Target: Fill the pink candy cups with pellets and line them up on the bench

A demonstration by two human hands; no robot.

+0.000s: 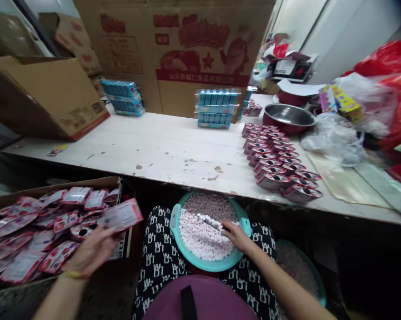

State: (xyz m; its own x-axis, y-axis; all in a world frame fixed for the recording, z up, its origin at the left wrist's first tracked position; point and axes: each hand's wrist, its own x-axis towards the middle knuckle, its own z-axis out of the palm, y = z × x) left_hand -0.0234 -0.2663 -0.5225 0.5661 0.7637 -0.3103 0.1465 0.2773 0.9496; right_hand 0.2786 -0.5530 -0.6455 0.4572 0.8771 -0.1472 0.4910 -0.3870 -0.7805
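Observation:
My left hand (95, 249) is closed on a small red-and-white printed carton (123, 215), raised over the right edge of an open box (122, 189) full of similar cartons (58, 222). Small white and pale pink pellets (203, 242) fill a turquoise basin (176, 222) that rests on my lap. Inside the basin's right side, my right hand (235, 235) is closed around what looks like a small scoop (211, 223) heaped with pellets. Its handle is mostly hidden by my fingers.
Rows of red cartons with dark top openings (277, 162) stand on the white table (174, 151). Behind them is a steel bowl (289, 118). Blue packs (217, 109) lean against a large cardboard box (200, 53). A second basin (300, 266) sits low at right.

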